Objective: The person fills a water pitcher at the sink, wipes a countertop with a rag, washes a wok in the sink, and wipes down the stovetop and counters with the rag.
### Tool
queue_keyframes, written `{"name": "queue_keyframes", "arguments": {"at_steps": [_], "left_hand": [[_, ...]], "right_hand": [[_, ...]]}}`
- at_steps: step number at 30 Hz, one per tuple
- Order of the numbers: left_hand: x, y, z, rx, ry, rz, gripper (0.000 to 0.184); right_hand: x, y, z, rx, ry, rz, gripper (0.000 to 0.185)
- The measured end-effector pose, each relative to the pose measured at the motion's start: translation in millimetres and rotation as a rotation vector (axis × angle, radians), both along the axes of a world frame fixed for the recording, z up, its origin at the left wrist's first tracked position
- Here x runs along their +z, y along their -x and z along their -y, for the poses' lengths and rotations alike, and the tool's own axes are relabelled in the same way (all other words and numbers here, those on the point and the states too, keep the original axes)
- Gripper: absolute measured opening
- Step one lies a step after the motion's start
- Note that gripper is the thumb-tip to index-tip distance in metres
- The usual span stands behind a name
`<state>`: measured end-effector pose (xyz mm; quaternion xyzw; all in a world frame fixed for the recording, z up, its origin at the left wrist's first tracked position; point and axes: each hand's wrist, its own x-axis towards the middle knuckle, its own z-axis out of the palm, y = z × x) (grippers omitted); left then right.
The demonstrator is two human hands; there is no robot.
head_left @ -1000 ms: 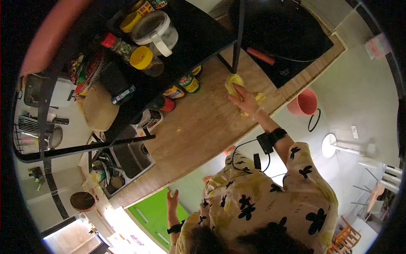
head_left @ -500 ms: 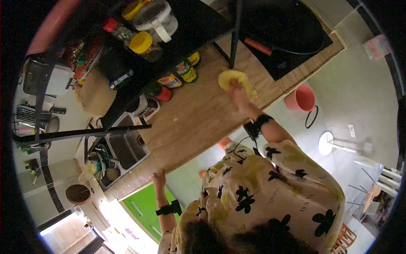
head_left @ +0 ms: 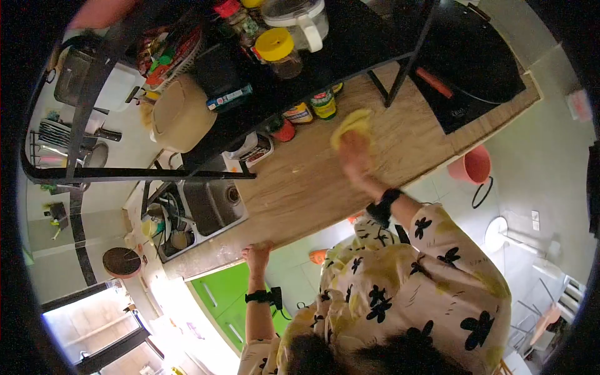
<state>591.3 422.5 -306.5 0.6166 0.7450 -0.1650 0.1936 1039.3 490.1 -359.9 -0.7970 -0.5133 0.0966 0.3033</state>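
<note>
My right hand (head_left: 355, 153) presses down on a yellow cloth (head_left: 357, 120) that lies bunched on the wooden countertop (head_left: 306, 187). Its fingers are partly hidden in the folds. At the counter's front edge, near the sink, my left hand (head_left: 257, 255) rests with its fingers on the rim and holds nothing. Both wrists wear black bands.
A black rack (head_left: 350, 53) with jars stands over the counter. Bottles (head_left: 324, 105) line the back. The sink (head_left: 215, 203) is at left, a pan (head_left: 475, 56) on a black cooktop at right. A pink bucket (head_left: 470, 164) stands below.
My right hand has slid the yellow cloth leftward along the counter, away from the cooktop, and the cloth is more bunched. My left hand stays at the counter edge. The view has shifted.
</note>
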Motion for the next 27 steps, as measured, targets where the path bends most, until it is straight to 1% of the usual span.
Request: {"name": "queue_keyframes", "arguments": {"at_steps": [1, 2, 3, 5, 6, 7, 8, 9, 10, 11, 12, 13, 14, 15, 16, 17, 18, 19, 21, 22, 24, 25, 26, 27], "left_hand": [[-19, 11, 0, -0.054, -0.008, -0.033, 0.100], [-28, 21, 0, -0.107, -0.013, -0.070, 0.099], [-22, 19, 0, -0.102, -0.010, -0.082, 0.099], [-4, 6, -3, -0.197, 0.064, -0.040, 0.093], [-14, 17, -3, -0.194, 0.066, -0.050, 0.093], [-37, 33, -3, -0.207, 0.066, -0.080, 0.088], [-38, 35, 1, -0.206, 0.066, -0.093, 0.086], [-39, 36, 5, -0.205, 0.067, -0.106, 0.083], [-18, 18, 2, -0.144, 0.025, -0.036, 0.079], [-2, 4, 1, -0.076, -0.019, 0.033, 0.075], [9, -4, 3, -0.044, -0.021, 0.033, 0.075], [17, -4, 8, -0.056, -0.084, 0.101, 0.072], [27, -5, 9, -0.072, -0.154, 0.168, 0.069], [48, -13, 7, -0.030, -0.106, 0.228, 0.062], [60, -16, 9, -0.002, -0.116, 0.231, 0.062], [67, -17, 12, 0.007, -0.170, 0.271, 0.057], [70, -14, 13, 0.010, -0.225, 0.310, 0.051], [67, -8, 15, 0.022, -0.234, 0.313, 0.051], [58, 9, 18, 0.051, -0.313, 0.425, 0.039], [57, 16, 14, 0.055, -0.321, 0.432, 0.039], [55, 32, 12, -0.110, -0.200, 0.467, 0.033], [55, 37, 13, -0.108, -0.198, 0.475, 0.033], [59, 39, 12, -0.112, -0.167, 0.554, 0.030], [64, 42, 9, -0.118, -0.136, 0.630, 0.028]], "right_hand": [[60, 37, 9, 0.022, -0.053, -0.189, 0.044], [36, 81, -6, 0.028, -0.029, -0.155, 0.043], [14, 120, -19, 0.034, -0.004, -0.122, 0.043], [24, 173, -21, 0.246, -0.184, -0.015, 0.038], [36, 191, -25, 0.248, -0.184, -0.025, 0.038], [49, 206, -27, 0.298, -0.116, -0.316, 0.038], [63, 216, -27, 0.346, -0.042, -0.605, 0.039], [82, 218, -28, 0.358, -0.038, -0.605, 0.039], [103, 217, -32, 0.193, 0.106, -0.909, 0.037], [106, 210, -36, 0.185, 0.141, -1.192, 0.036], [107, 204, -39, 0.138, 0.186, -1.463, 0.036], [93, 184, -41, 0.260, 0.115, -1.729, 0.038], [84, 168, -49, 0.186, 0.327, -2.059, 0.041], [93, 142, -35, 0.426, 0.096, -2.008, 0.045], [110, 110, -34, 0.517, 0.117, -1.993, 0.049], [103, 87, -34, 0.397, 0.129, -2.031, 0.051], [117, 59, -23, 0.388, 0.135, -1.905, 0.050], [148, 37, -10, 0.376, 0.133, -1.779, 0.050], [195, 28, 12, 0.164, 0.226, -1.371, 0.046], [171, 16, 15, 0.208, 0.212, -1.111, 0.045], [84, 3, 10, 0.371, 0.084, -0.528, 0.043], [56, 8, 10, 0.430, 0.030, -0.225, 0.042], [38, 20, 9, 0.429, -0.008, 0.053, 0.041], [38, 35, 7, 0.373, -0.035, 0.317, 0.040]]}}
